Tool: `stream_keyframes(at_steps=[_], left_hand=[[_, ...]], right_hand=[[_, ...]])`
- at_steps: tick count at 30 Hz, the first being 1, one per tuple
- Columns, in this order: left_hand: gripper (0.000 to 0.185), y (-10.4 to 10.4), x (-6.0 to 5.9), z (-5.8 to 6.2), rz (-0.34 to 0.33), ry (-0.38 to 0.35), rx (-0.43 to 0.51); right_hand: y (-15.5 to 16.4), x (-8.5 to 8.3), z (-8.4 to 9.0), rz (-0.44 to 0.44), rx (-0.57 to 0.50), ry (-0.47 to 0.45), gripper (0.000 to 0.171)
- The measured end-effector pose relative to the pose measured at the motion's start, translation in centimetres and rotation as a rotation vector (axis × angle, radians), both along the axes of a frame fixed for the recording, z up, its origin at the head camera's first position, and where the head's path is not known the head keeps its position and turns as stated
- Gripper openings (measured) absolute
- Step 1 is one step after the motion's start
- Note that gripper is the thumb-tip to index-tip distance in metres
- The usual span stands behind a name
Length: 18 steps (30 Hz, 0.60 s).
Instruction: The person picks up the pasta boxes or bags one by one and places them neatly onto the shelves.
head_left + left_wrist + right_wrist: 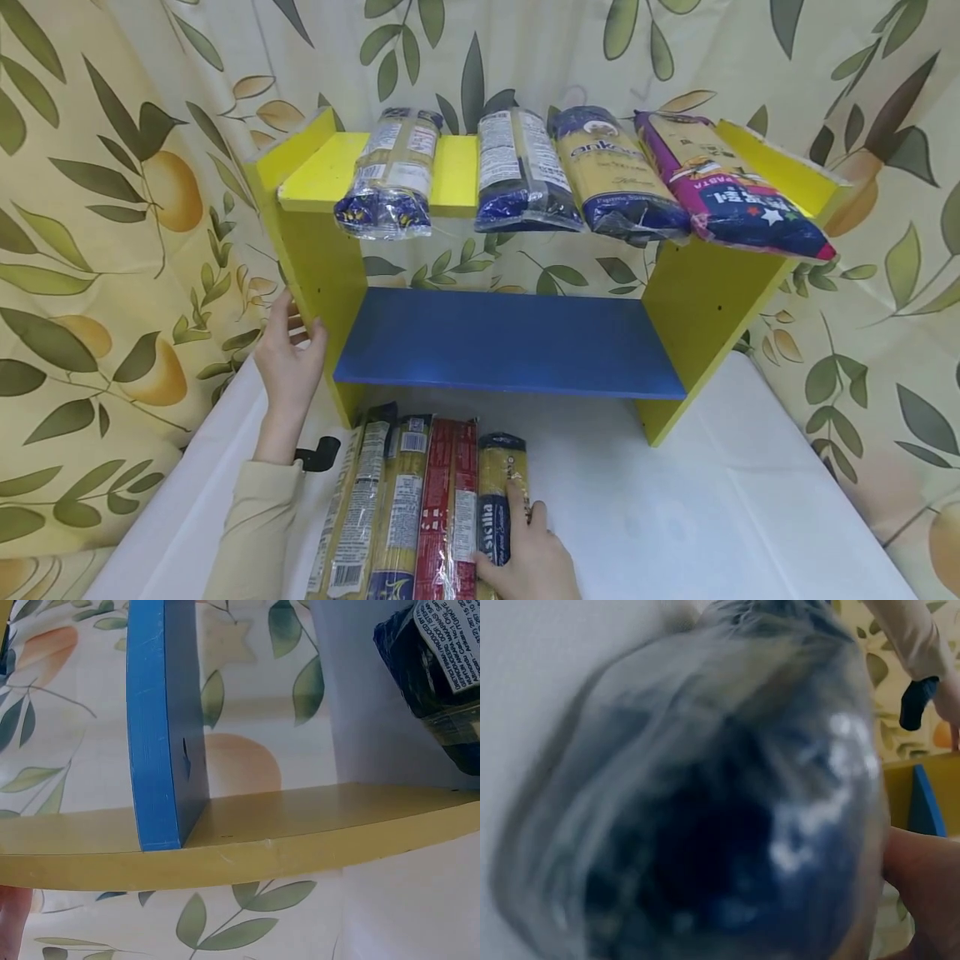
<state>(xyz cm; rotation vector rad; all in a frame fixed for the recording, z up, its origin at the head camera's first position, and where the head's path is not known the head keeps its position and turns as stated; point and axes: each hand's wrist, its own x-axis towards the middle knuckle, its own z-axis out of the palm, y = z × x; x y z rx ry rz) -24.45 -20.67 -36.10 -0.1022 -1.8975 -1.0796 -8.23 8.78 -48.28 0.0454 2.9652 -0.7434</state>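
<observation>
My left hand (291, 358) rests against the front edge of the shelf unit's left yellow side panel (318, 258), thumb near the edge and fingers toward the outer face. In the left wrist view only a bit of the hand (12, 922) shows below the panel's edge. My right hand (534, 558) holds a spaghetti pack (495, 517) with a dark blue label, index finger lying along its top. The pack's crinkled clear end (727, 802) fills the right wrist view. Left of it lie a red spaghetti pack (450, 500) and several yellow ones (363, 508), side by side.
On the yellow upper shelf (453, 171) lie several pasta packs, the rightmost a purple-and-blue pack (735, 183); their front ends overhang the edge. A blue lower shelf (510, 342) spans the side panels. White cloth (720, 517) covers the table; a leaf-patterned curtain (165, 275) surrounds it.
</observation>
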Motion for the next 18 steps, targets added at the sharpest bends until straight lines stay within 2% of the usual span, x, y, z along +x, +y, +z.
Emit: stream_keyframes(at_steps=[7, 12, 18], left_hand=[[0.043, 0.0, 0.0, 0.1, -0.006, -0.008, 0.004], [0.043, -0.1, 0.0, 0.1, -0.004, -0.014, 0.003], [0.043, 0.1, 0.0, 0.1, -0.008, -0.005, 0.011]], right_hand=[[0.4, -0.3, 0.3, 0.060, -0.093, -0.023, 0.104], [0.9, -0.4, 0.4, 0.129, -0.221, -0.038, 0.106], [1.3, -0.2, 0.3, 0.145, -0.381, -0.033, 0.103]])
